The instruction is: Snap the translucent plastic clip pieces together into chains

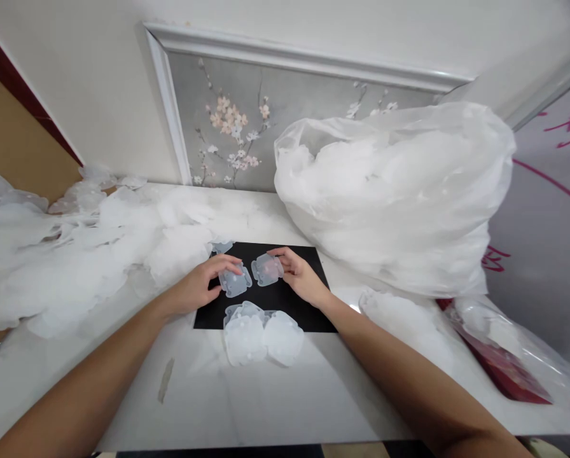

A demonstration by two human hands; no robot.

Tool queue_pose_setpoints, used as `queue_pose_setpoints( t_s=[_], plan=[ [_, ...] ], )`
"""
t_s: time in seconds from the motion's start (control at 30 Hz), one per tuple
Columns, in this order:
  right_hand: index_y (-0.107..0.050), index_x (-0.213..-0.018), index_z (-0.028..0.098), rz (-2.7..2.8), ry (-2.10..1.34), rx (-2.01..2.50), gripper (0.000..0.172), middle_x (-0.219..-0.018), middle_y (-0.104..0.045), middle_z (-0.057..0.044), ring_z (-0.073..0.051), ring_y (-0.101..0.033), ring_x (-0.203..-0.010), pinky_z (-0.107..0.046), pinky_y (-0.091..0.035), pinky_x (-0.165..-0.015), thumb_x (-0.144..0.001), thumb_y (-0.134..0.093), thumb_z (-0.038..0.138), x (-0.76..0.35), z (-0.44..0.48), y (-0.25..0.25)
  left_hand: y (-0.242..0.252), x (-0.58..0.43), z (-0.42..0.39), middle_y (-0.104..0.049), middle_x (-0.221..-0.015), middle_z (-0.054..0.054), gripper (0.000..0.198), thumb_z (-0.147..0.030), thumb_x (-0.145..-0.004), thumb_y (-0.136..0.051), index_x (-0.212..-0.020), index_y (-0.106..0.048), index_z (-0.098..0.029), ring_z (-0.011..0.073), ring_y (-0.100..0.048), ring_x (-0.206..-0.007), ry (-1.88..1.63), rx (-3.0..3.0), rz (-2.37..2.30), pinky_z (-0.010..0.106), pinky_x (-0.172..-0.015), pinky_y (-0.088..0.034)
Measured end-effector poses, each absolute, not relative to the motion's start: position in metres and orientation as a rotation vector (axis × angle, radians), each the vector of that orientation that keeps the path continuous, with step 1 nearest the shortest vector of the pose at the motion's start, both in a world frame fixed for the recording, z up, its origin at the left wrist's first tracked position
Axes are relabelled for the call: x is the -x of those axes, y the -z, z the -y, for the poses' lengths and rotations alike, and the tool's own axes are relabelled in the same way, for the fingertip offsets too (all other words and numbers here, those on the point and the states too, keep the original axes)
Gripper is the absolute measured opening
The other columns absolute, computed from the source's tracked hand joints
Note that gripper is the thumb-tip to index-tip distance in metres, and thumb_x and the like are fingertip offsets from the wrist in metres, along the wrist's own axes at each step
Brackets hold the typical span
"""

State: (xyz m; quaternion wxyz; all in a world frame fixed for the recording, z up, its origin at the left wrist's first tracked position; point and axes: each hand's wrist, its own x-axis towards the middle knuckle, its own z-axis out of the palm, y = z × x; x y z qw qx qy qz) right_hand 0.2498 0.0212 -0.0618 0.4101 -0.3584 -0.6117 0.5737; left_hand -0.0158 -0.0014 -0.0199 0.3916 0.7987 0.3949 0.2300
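Note:
My left hand [212,280] rests at the left side of a thin translucent plastic piece [236,284] with a notched outline, fingers over its top edge and thumb beside it. A second translucent piece [266,270] is pinched at its right edge by my right hand [298,273]. Both pieces are over a black mat [285,302], a small gap between them. Nearer to me, several similar pieces [261,334] lie overlapping across the mat's front edge. One more piece [222,246] shows at the mat's back left corner.
A large heap of translucent pieces [98,248] spreads over the left of the white table [194,394]. At the back right stands a bulky clear bag [394,197] full of them. Further pieces [404,324] and a red item under clear plastic [509,369] lie at the right.

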Motion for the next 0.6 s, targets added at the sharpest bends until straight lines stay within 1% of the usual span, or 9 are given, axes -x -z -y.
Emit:
queue_pose_setpoints(
  t_s=[0.1,0.13,0.23,0.33,0.47,0.53,0.6],
  plan=[
    [-0.055,-0.106,0.023,1.542,-1.441,0.892,0.045,-0.100,-0.072,-0.002,-0.017,-0.069,-0.089,-0.035,-0.052,-0.085,-0.064,-0.048,0.007,-0.2498,-0.0210,0.0611,0.0177,0.0152,0.0014,-0.054,-0.137,0.006,0.013,-0.015,-0.082,-0.055,-0.087,-0.066,-0.022,0.0258,-0.055,-0.118,-0.556,-2.038,-1.049,0.041,-0.096,-0.046],
    [-0.056,-0.105,0.023,1.544,-1.438,0.889,0.044,-0.100,-0.072,-0.001,-0.017,-0.069,-0.089,-0.035,-0.052,-0.085,-0.065,-0.049,0.008,-0.2498,-0.0209,0.0610,0.0183,0.0152,0.0009,-0.055,-0.136,0.006,0.008,-0.020,-0.083,-0.058,-0.082,-0.066,-0.022,0.0258,-0.055,-0.117,-0.557,-2.041,-1.054,0.041,-0.098,-0.045],
    [-0.057,-0.102,0.023,1.549,-1.434,0.885,0.038,-0.100,-0.072,-0.002,-0.018,-0.068,-0.089,-0.036,-0.052,-0.086,-0.067,-0.051,0.009,-0.2499,-0.0208,0.0612,0.0223,0.0153,-0.0015,-0.057,-0.132,0.007,0.011,-0.030,-0.085,-0.061,-0.081,-0.067,-0.021,0.0258,-0.056,-0.116,-0.607,-2.002,-1.066,0.042,-0.097,-0.045],
    [-0.057,-0.102,0.023,1.550,-1.434,0.889,0.038,-0.099,-0.072,-0.002,-0.018,-0.068,-0.089,-0.036,-0.051,-0.086,-0.067,-0.051,0.009,-0.2501,-0.0210,0.0621,0.0246,0.0142,-0.0030,-0.058,-0.131,0.009,0.014,-0.033,-0.083,-0.063,-0.081,-0.066,-0.020,0.0257,-0.059,-0.113,-0.690,-1.860,-1.083,0.040,-0.091,-0.049],
    [-0.058,-0.103,0.023,1.556,-1.436,0.892,0.040,-0.099,-0.072,-0.002,-0.017,-0.068,-0.089,-0.036,-0.051,-0.087,-0.067,-0.050,0.007,-0.2501,-0.0216,0.0631,0.0212,0.0105,-0.0018,-0.060,-0.130,0.010,0.016,-0.034,-0.080,-0.067,-0.076,-0.065,-0.019,0.0286,-0.055,-0.122,-0.746,-1.730,-1.132,0.040,-0.089,-0.051],
    [-0.058,-0.104,0.023,1.556,-1.435,0.898,0.041,-0.099,-0.072,-0.002,-0.018,-0.068,-0.089,-0.036,-0.051,-0.087,-0.067,-0.050,0.007,-0.2500,-0.0219,0.0636,0.0195,0.0089,-0.0006,-0.066,-0.123,0.010,0.016,-0.036,-0.080,-0.068,-0.077,-0.066,-0.020,0.0294,-0.055,-0.123,-0.777,-1.686,-1.132,0.041,-0.091,-0.051],
    [-0.059,-0.104,0.023,1.556,-1.433,0.904,0.042,-0.099,-0.072,-0.002,-0.018,-0.068,-0.089,-0.036,-0.051,-0.087,-0.067,-0.050,0.007,-0.2501,-0.0224,0.0645,0.0192,0.0077,0.0006,-0.072,-0.110,0.009,0.018,-0.037,-0.080,-0.069,-0.079,-0.066,-0.020,0.0291,-0.058,-0.120,-0.801,-1.638,-1.114,0.044,-0.094,-0.050]
  ],
)
